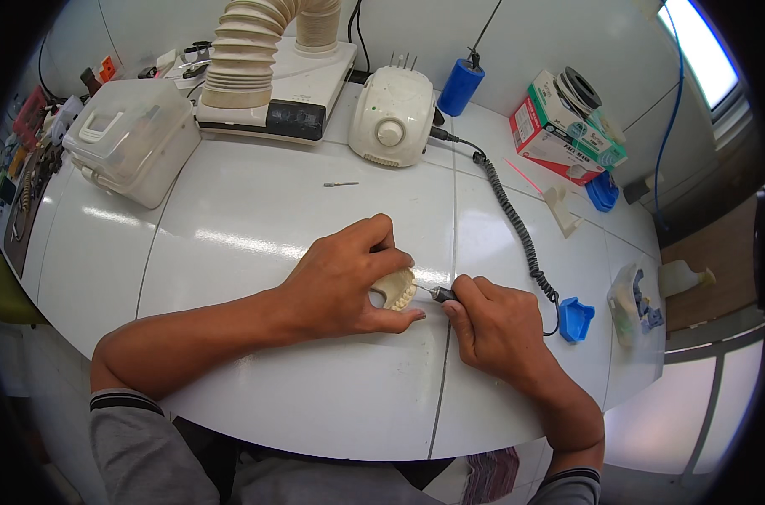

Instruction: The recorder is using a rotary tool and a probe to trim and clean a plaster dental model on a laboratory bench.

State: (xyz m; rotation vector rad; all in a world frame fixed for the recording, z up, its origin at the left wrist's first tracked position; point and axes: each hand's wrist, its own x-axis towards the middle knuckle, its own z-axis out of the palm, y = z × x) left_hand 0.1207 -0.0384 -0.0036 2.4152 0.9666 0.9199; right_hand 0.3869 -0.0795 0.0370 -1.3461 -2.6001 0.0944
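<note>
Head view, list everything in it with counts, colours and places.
Dental model: one, cream, centre
Handpiece: one, black, right of model
Control box: one, cream, top centre
Coiled cord: one, black, right
Bit: one, silver, below control box
Hose: one, cream, top
Flat machine: one, white, beneath hose
Lidded case: one, whitish, left
Cylinder: one, blue, top
Cartons: two, multicoloured, upper right
Small pieces: two, blue, right
Table: one, white, beneath
Other clutter: uncounted, multicoloured, table edges
Left grip: one, bare, on model
Right grip: one, bare, on handpiece

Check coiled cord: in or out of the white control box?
In, apparently: the coiled cord ends in a black plug meeting the white control box.
</note>
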